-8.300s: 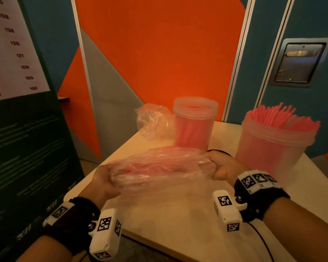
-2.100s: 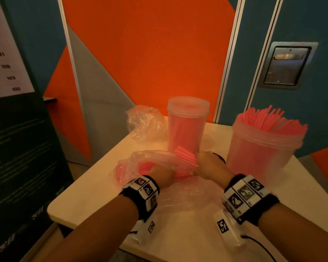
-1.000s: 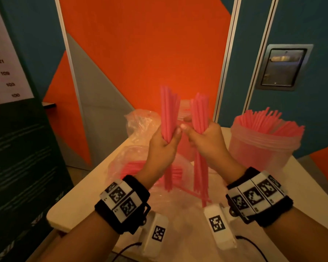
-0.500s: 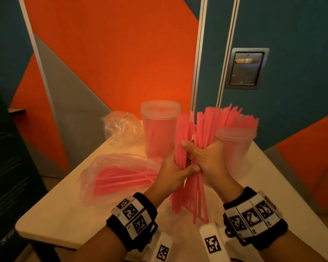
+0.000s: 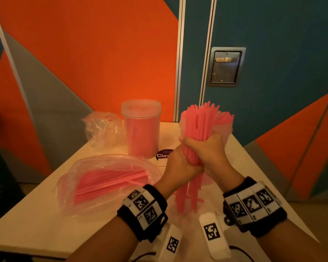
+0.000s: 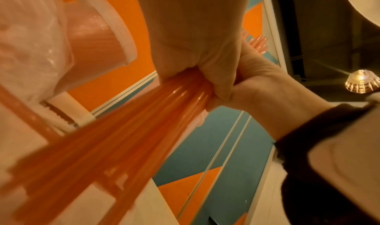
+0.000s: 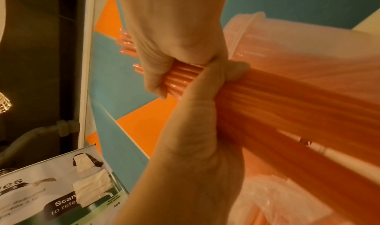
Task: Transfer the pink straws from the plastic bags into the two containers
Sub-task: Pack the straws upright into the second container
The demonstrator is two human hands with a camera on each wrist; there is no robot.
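An upright bundle of pink straws hangs just above the table, its lower ends fanned out. My left hand and right hand both grip it at mid-length, pressed together. In the left wrist view my left hand wraps the bundle; the right wrist view shows my right hand round the bundle. The open container stands right behind the bundle, mostly hidden. A lidded container full of straws stands to the left. A plastic bag with more straws lies at front left.
A crumpled clear bag lies at the back left of the pale table. A dark round sticker sits by the lidded container. The orange and blue wall stands close behind; table edges fall away left and right.
One second ago each hand held its own upright bundle. The two bundles have come together into one, held lower and further right, in front of the open container.
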